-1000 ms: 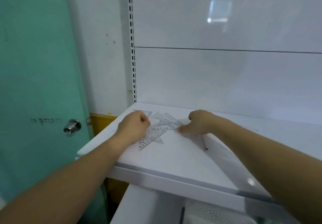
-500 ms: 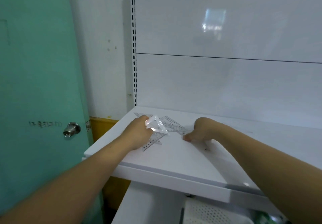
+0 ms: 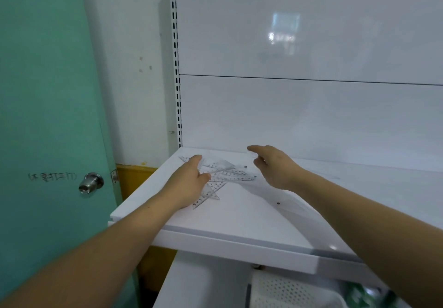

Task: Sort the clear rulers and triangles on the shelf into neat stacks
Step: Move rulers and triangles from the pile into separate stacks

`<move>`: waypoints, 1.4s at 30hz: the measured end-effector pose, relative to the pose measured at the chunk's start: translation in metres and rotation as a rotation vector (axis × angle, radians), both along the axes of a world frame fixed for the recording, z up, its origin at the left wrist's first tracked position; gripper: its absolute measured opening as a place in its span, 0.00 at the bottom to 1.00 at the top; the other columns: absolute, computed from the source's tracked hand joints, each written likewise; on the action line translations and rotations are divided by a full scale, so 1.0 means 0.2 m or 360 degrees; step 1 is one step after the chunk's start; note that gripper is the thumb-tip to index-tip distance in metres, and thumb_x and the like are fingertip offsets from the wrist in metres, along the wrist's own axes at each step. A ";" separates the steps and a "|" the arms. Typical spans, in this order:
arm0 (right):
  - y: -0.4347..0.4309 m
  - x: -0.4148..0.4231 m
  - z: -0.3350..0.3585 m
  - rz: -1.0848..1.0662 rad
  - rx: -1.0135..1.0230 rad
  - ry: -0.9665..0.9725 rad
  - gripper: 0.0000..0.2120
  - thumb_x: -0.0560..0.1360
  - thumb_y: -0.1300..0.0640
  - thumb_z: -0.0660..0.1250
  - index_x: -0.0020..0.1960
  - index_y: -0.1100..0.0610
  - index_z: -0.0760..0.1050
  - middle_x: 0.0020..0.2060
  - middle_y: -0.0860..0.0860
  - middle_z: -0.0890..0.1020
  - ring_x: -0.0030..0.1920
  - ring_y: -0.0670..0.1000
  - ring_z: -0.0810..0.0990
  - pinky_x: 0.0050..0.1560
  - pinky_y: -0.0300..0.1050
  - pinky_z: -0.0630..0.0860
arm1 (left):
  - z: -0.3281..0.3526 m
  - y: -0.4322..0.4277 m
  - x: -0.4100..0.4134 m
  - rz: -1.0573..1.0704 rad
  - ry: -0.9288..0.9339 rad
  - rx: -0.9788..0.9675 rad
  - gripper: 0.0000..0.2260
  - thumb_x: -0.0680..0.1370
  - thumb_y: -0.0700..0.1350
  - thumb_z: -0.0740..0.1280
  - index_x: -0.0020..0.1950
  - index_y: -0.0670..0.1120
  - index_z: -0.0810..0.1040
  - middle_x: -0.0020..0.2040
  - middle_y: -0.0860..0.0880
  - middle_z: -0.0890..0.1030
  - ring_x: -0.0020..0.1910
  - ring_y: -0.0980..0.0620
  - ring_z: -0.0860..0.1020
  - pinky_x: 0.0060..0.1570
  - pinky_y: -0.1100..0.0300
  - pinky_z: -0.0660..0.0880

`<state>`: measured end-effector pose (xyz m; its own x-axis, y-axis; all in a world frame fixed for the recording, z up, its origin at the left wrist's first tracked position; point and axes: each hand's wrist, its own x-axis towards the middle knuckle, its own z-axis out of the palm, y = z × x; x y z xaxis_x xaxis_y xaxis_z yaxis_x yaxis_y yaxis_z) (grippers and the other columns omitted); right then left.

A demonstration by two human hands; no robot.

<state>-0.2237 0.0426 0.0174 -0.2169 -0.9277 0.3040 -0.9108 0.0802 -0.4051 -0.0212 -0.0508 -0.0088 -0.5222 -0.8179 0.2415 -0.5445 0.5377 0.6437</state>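
Lying crisscrossed near the shelf's point(image 3: 239, 226) back left corner, the clear rulers and triangles point(image 3: 224, 172) point several ways. One ruler point(image 3: 236, 178) runs left to right, and one triangle's point(image 3: 208, 196) long edge slants front-left. The left hand point(image 3: 189, 184) rests on them, though I cannot tell whether it grips any. The right hand point(image 3: 275, 167) hovers beside them, fingers point(image 3: 251, 149) loosely spread and holding nothing visible.

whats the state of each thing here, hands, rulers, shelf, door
clear plastic rulers and triangles: loose overlapping pile, not yet stacked
left hand: on the pile's left side, grip unclear
right hand: above the shelf right of the pile, fingers loose, nothing seen in it
white metal shelf: bears the pile near its back left corner
teal door: open or shut, cannot tell
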 end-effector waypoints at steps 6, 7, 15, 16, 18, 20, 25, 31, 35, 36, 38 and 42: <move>0.14 0.01 0.01 -0.0126 0.0171 -0.0090 0.26 0.82 0.48 0.52 0.76 0.54 0.51 0.64 0.54 0.65 0.60 0.51 0.67 0.57 0.40 0.61 | 0.02 0.05 -0.06 -0.0152 0.0103 0.0000 0.23 0.80 0.47 0.61 0.74 0.50 0.60 0.44 0.50 0.75 0.41 0.53 0.74 0.41 0.58 0.71; 0.17 -0.01 0.00 -0.0157 0.0197 -0.0024 0.27 0.81 0.49 0.54 0.76 0.53 0.49 0.65 0.53 0.65 0.58 0.50 0.67 0.57 0.40 0.61 | 0.02 0.06 -0.08 -0.0184 0.0108 -0.0006 0.23 0.80 0.47 0.62 0.74 0.50 0.60 0.45 0.50 0.75 0.42 0.52 0.74 0.41 0.58 0.71; 0.58 -0.15 -0.01 -0.0446 0.0152 0.0145 0.38 0.77 0.48 0.65 0.78 0.51 0.46 0.65 0.51 0.69 0.54 0.48 0.70 0.58 0.38 0.65 | 0.00 0.31 -0.28 -0.0400 0.0198 -0.0128 0.22 0.79 0.45 0.64 0.72 0.50 0.64 0.44 0.53 0.74 0.47 0.51 0.75 0.50 0.59 0.69; 0.65 -0.18 0.00 -0.0483 0.0114 0.0130 0.38 0.76 0.47 0.66 0.77 0.48 0.47 0.63 0.50 0.70 0.52 0.48 0.70 0.56 0.38 0.65 | 0.01 0.36 -0.32 -0.0434 0.0227 -0.0150 0.22 0.78 0.45 0.64 0.72 0.51 0.65 0.41 0.54 0.73 0.44 0.53 0.74 0.48 0.60 0.69; 0.81 -0.24 0.03 -0.0562 0.0091 0.0112 0.37 0.75 0.45 0.66 0.76 0.41 0.48 0.57 0.49 0.73 0.51 0.48 0.71 0.54 0.39 0.65 | 0.03 0.48 -0.41 -0.0488 0.0272 -0.0187 0.22 0.78 0.45 0.65 0.72 0.52 0.66 0.40 0.55 0.73 0.41 0.55 0.73 0.45 0.60 0.69; 1.00 -0.31 0.06 -0.0640 0.0113 0.0131 0.36 0.76 0.43 0.64 0.76 0.40 0.46 0.57 0.50 0.74 0.52 0.48 0.71 0.54 0.40 0.64 | 0.05 0.61 -0.51 -0.0553 0.0308 -0.0195 0.23 0.78 0.46 0.66 0.72 0.52 0.66 0.40 0.54 0.73 0.41 0.56 0.74 0.45 0.61 0.69; 1.58 -0.51 0.06 -0.0840 0.0138 0.0081 0.31 0.79 0.44 0.56 0.77 0.44 0.46 0.65 0.51 0.70 0.63 0.51 0.70 0.58 0.42 0.63 | 0.05 1.08 -0.83 -0.0770 0.0415 -0.0118 0.23 0.77 0.45 0.66 0.72 0.52 0.66 0.41 0.53 0.73 0.43 0.55 0.73 0.47 0.62 0.67; 2.33 -0.76 0.04 -0.1123 0.0069 0.0108 0.29 0.77 0.48 0.64 0.74 0.49 0.57 0.62 0.51 0.74 0.51 0.48 0.71 0.52 0.41 0.67 | 0.01 1.74 -1.23 -0.1023 0.0414 -0.0037 0.24 0.77 0.43 0.67 0.72 0.49 0.66 0.41 0.51 0.74 0.44 0.50 0.74 0.49 0.61 0.68; 2.72 -0.88 0.03 -0.1234 0.0060 0.0156 0.31 0.77 0.46 0.65 0.75 0.43 0.55 0.59 0.51 0.75 0.49 0.47 0.72 0.52 0.42 0.71 | 0.01 2.07 -1.44 -0.1102 0.0367 -0.0039 0.25 0.77 0.43 0.66 0.73 0.47 0.65 0.37 0.50 0.72 0.41 0.49 0.74 0.48 0.59 0.70; 2.79 -0.92 0.03 -0.1263 0.0069 0.0153 0.31 0.77 0.46 0.64 0.75 0.43 0.55 0.58 0.51 0.75 0.47 0.47 0.72 0.50 0.41 0.72 | 0.00 2.13 -1.49 -0.1113 0.0353 -0.0029 0.25 0.77 0.44 0.66 0.73 0.47 0.64 0.38 0.50 0.72 0.42 0.49 0.74 0.49 0.58 0.70; 2.90 -0.99 0.02 -0.1329 0.0061 0.0119 0.31 0.77 0.47 0.64 0.76 0.44 0.54 0.56 0.49 0.76 0.44 0.47 0.73 0.44 0.40 0.71 | 0.00 2.23 -1.57 -0.1130 0.0309 -0.0031 0.25 0.78 0.45 0.66 0.73 0.47 0.64 0.39 0.50 0.74 0.44 0.49 0.75 0.50 0.58 0.70; 3.03 -1.14 -0.02 -0.1426 -0.0046 0.0062 0.28 0.77 0.48 0.65 0.73 0.50 0.59 0.60 0.50 0.76 0.49 0.48 0.75 0.44 0.41 0.73 | -0.01 2.35 -1.73 -0.1154 0.0241 -0.0077 0.25 0.77 0.47 0.66 0.73 0.48 0.65 0.43 0.51 0.75 0.48 0.49 0.75 0.50 0.59 0.69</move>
<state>-0.4523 0.6478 0.0132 -0.8449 -0.4071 0.3471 -0.5246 0.7578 -0.3881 -0.3665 0.4185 -0.0100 -0.8852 -0.2669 0.3809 0.0512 0.7581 0.6502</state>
